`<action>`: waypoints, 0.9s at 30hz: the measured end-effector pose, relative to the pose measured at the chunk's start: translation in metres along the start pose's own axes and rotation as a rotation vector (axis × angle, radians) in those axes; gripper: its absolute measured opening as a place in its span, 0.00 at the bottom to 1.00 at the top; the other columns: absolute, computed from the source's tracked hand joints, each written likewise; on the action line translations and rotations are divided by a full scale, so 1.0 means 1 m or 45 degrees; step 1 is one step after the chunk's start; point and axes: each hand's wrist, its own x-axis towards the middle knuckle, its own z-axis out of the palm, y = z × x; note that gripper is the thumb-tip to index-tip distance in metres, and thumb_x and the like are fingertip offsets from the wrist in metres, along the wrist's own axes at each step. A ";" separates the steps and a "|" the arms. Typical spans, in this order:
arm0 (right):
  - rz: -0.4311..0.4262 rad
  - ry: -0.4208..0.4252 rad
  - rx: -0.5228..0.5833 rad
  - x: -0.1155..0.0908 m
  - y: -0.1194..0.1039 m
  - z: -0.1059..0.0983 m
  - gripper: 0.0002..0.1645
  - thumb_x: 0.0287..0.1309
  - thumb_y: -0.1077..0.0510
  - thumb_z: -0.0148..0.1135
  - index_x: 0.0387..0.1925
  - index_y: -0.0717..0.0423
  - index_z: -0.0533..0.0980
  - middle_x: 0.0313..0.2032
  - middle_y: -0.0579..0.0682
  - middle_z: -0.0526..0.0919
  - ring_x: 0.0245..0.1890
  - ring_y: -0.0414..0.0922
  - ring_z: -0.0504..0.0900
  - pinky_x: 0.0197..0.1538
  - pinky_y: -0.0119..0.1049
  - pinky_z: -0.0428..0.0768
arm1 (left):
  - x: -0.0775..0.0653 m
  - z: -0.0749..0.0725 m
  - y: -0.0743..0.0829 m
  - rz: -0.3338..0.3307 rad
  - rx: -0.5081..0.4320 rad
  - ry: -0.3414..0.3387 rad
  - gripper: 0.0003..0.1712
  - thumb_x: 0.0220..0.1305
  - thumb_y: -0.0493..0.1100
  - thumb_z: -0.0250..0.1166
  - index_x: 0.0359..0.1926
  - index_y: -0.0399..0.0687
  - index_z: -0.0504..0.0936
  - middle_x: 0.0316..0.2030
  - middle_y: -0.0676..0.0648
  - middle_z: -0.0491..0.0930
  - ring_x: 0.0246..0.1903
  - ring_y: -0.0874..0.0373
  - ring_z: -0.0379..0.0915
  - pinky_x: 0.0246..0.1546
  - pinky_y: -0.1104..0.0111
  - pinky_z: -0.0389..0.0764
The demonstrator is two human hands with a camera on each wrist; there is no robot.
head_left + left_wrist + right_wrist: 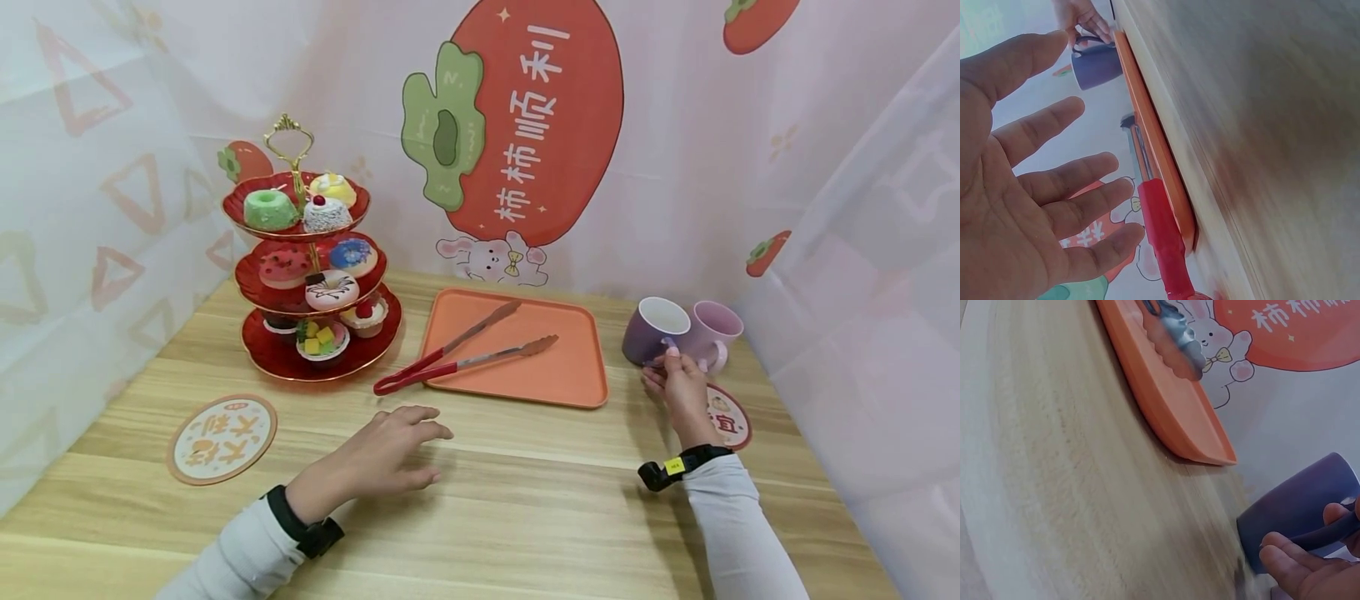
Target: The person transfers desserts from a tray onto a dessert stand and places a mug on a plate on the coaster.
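Note:
At the right of the head view, my right hand (681, 393) grips the handle of a purple mug (639, 333) with a pale inside. The right wrist view shows fingers and thumb about the dark curved handle (1329, 534), and the mug (1291, 506) leans in that view. A pinkish-lilac mug (708, 337) stands right beside it, its handle towards me. My left hand (386, 454) hovers over the wooden table with fingers spread and nothing in them. Nearest to it are red-handled tongs (420, 372), lying spread across an orange tray (581, 358).
A three-tier red stand (258, 354) with toy cakes, donuts and tarts rises at the back left. One round coaster (222, 439) lies at the left of the table (525, 517); another coaster (735, 417) is partly behind my right hand. Printed cloth (675, 150) hangs around the table.

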 end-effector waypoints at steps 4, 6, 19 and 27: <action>-0.020 0.014 0.016 -0.001 -0.001 0.000 0.25 0.70 0.46 0.37 0.42 0.68 0.64 0.37 0.56 0.72 0.35 0.39 0.80 0.47 0.36 0.75 | -0.002 -0.001 -0.001 -0.009 0.009 0.015 0.25 0.52 0.50 0.69 0.51 0.49 0.79 0.55 0.39 0.71 0.56 0.46 0.64 0.48 0.46 0.66; -0.039 0.012 0.043 -0.002 -0.001 0.000 0.24 0.70 0.48 0.38 0.42 0.69 0.64 0.34 0.54 0.74 0.34 0.39 0.81 0.46 0.36 0.76 | -0.002 -0.001 -0.001 -0.013 0.014 0.022 0.25 0.52 0.50 0.70 0.52 0.49 0.79 0.55 0.39 0.71 0.56 0.46 0.64 0.48 0.46 0.66; -0.139 -0.163 0.178 -0.017 -0.009 -0.002 0.25 0.68 0.49 0.43 0.40 0.73 0.63 0.31 0.51 0.78 0.35 0.40 0.83 0.41 0.34 0.78 | -0.002 -0.003 -0.001 -0.031 -0.017 0.010 0.26 0.52 0.50 0.69 0.52 0.47 0.78 0.55 0.39 0.71 0.56 0.46 0.64 0.49 0.46 0.65; -0.186 -0.304 0.206 -0.036 -0.017 0.005 0.20 0.68 0.51 0.44 0.34 0.68 0.65 0.32 0.50 0.81 0.36 0.41 0.83 0.41 0.33 0.78 | -0.002 -0.004 -0.002 -0.034 0.025 0.038 0.26 0.51 0.50 0.70 0.52 0.47 0.79 0.55 0.39 0.72 0.56 0.46 0.65 0.49 0.45 0.65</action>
